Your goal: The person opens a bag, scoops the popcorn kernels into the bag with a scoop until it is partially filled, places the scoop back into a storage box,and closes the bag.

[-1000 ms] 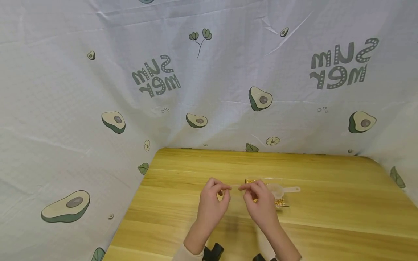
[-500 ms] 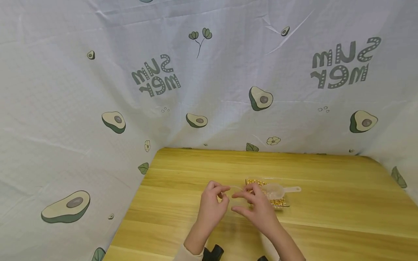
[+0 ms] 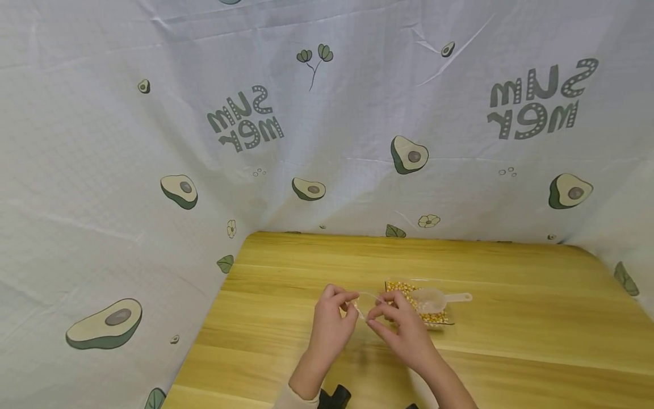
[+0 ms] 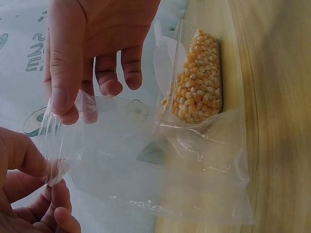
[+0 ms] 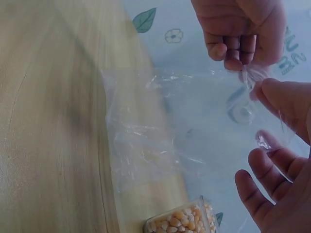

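Head view: both hands meet above the counter (image 3: 286,295), each pinching the top edge of a clear bag (image 4: 160,170). The left hand (image 3: 332,321) clamps thumb and fingers (image 4: 29,160) on one corner; the right hand (image 3: 403,329) pinches the rim, its other fingers (image 5: 257,189) spread. Compared with a second ago, the hands are closer together and the right has dropped lower. Behind the bag sit a tray of corn (image 3: 424,312) and a scoop (image 3: 434,298).

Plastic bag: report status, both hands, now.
Left hand pinches plastic bag at its edge. Right hand pinches beside it. Bag empty, held above table. Corn tray and scoop just behind.
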Available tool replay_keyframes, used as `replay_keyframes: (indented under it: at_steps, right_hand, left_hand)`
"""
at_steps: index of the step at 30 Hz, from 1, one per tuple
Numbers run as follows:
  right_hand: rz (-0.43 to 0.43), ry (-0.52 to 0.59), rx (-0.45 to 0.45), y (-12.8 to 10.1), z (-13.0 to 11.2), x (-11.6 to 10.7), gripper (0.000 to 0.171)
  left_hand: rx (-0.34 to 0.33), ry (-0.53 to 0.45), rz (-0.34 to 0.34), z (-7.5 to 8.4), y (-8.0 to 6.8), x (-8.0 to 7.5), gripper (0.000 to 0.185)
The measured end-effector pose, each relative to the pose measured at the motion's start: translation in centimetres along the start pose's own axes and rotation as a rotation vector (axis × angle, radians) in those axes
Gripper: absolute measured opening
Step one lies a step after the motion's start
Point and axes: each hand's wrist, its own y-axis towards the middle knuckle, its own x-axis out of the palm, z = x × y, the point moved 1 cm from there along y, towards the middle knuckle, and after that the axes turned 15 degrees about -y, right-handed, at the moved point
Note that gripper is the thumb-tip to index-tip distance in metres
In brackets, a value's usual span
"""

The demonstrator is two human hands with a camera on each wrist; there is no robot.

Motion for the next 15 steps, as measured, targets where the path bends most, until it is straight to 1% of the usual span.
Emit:
replay_keyframes:
  at_steps: [7, 11, 15]
  right_hand:
    - [0.006, 0.043, 0.014, -0.27, 0.08, 0.17, 0.023]
    - [0.007, 0.062, 0.040, -0.43, 0.16, 0.13, 0.026]
    - [0.033, 0.078, 0.042, -0.48, 0.28, 0.09, 0.030]
  left_hand:
    - [0.038, 0.035, 0.006, -0.26, -0.14, -0.04, 0.026]
    - [0.045, 0.035, 0.015, -0.46, -0.12, -0.11, 0.025]
    - [0.048, 0.031, 0.023, -0.56, -0.08, -0.18, 0.025]
